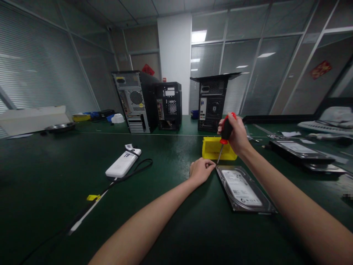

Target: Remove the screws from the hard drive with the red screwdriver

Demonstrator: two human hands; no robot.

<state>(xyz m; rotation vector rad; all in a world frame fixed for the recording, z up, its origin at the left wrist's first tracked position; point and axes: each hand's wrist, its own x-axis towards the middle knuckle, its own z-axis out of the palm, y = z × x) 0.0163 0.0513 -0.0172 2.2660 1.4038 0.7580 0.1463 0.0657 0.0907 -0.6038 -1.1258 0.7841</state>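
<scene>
A hard drive [239, 186] lies label up on the green table, a little right of centre. My right hand [236, 133] is closed round the red and black handle of a screwdriver [226, 129], held tilted with its shaft pointing down. The tip meets the drive's far left corner. At that same corner my left hand [200, 170] rests on the table, its thumb and fingertips pinched together close to the tip. Whatever lies between those fingers is too small to make out. Just behind the corner stands a yellow bin [211, 148], partly covered by the screwdriver.
To the left lies a white power bank [123, 163] with a black cable. Computer towers [149, 103] stand along the back, another tower [212, 105] behind the yellow bin. More hard drives [300, 150] are stacked at the right, near a keyboard [325, 127]. A metal dish [60, 127] sits far left.
</scene>
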